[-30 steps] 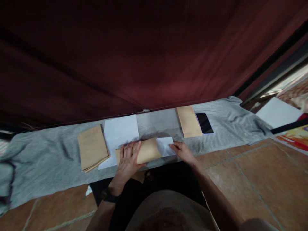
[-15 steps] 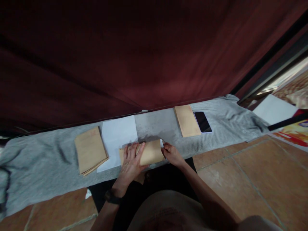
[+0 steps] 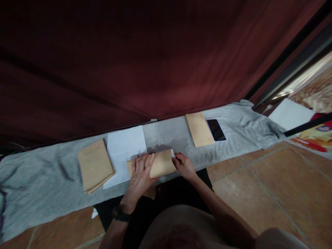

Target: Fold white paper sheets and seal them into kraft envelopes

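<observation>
Fingers [image 3: 142,162] touch brown envelope [image 3: 162,164], left hand [image 3: 140,175] spread, right hand [image 3: 186,167] curled.

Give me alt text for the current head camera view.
A person's left hand rests on a brown envelope, with the right hand at the end where white paper shows. A stack of envelopes, a white sheet, another envelope and a phone lie on gray cloth.

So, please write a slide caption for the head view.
Left hand on a brown envelope; right hand at its open end, where white paper shows.
</observation>
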{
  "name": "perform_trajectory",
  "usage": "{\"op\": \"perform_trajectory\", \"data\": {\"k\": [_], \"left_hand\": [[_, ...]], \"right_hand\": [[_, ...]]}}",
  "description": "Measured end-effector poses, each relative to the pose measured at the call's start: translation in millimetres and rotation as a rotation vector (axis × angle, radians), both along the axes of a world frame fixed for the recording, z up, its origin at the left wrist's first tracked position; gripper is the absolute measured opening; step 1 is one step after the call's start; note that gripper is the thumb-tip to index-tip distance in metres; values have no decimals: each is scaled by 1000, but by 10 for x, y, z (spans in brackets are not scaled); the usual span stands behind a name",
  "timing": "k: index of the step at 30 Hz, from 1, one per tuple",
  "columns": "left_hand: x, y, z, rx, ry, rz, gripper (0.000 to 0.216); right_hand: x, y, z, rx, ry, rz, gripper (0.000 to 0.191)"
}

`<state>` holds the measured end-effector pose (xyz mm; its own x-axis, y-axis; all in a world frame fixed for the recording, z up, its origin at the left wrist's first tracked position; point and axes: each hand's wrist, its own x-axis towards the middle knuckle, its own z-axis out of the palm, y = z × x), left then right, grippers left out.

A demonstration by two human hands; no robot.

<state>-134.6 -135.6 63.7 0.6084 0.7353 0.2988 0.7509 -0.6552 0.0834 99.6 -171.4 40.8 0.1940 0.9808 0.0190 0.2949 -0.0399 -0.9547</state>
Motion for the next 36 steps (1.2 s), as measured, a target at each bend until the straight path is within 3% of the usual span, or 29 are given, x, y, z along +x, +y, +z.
{"op": "perform_trajectory", "data": {"k": [3,7,10,12,15,18,21,23,27,32,36], "left_hand": [[21,15,36,1,13,-16,94],[85,44,93,-9,-41,15,86],[169,6,80,-48,-239,110,82],[241,-85,13,-124,-487,222,80],[377,-297,-143,-365,-959,466,68],[568,-460,-241,-709,-1360,663,54],[798,-443,-206,-1194,-1660,645,38],[932,-353,-149,-1351,-1782,642,28],[1054,-182,-129,-1378,-1917,696,16],[1011,-125,-225,-1402,-1903,681,12],[986,-118,-204,-1402,-1871,706,12]], "right_hand": [[-2,10,-35,12,103,-60,21],[4,69,-93,-30,403,-184,21],[42,118,-121,-63,499,-267,28],[82,132,-131,-70,526,-301,33],[131,120,-145,-80,569,-346,39],[136,95,-165,-89,593,-385,43],[91,80,-178,-88,602,-402,46],[49,73,-174,-90,606,-394,48],[3,56,-147,-113,598,-360,49],[17,49,-146,-142,579,-336,42],[22,65,-176,-160,580,-319,39]]}}
